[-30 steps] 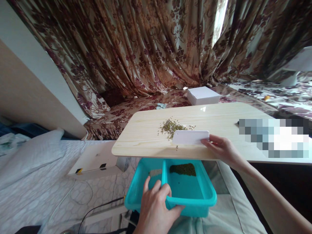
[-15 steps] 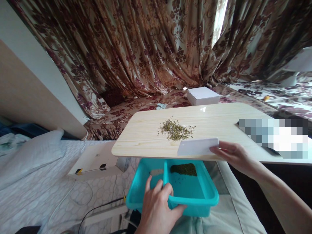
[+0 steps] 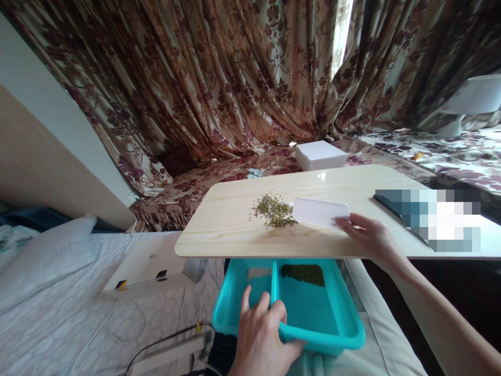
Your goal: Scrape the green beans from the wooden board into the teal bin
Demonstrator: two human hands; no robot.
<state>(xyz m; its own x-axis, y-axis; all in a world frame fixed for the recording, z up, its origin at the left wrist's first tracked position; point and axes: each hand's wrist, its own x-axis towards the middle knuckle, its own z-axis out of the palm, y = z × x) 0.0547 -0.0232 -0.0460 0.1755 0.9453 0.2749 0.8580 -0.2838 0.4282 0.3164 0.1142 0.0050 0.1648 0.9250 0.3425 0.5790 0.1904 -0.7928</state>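
Note:
My right hand (image 3: pixel 366 232) pinches a flat white scraper (image 3: pixel 319 212) above the light wood tabletop (image 3: pixel 219 235). The scraper's left end touches the right side of a loose pile of green beans (image 3: pixel 273 210). Below the table's front edge is a turquoise two-part bin (image 3: pixel 340 342). My left hand (image 3: pixel 262 329) grips its near rim at the divider, thumb outside and fingers over the left compartment. Dark green beans (image 3: pixel 305 274) lie at the far end of the right compartment, and a small pale heap (image 3: pixel 258 272) lies in the left one.
A blurred-out device (image 3: pixel 430 219) lies at the table's right. Behind the table sits a white box (image 3: pixel 321 155). A white carton (image 3: pixel 144 261) rests on the bed at left, near a cable (image 3: pixel 164 339). A lamp (image 3: pixel 473 94) stands far right.
My right hand has moved the scraper away from the table's front edge and up against the beans' right side. My left hand still holds the bin, which appears slightly further right.

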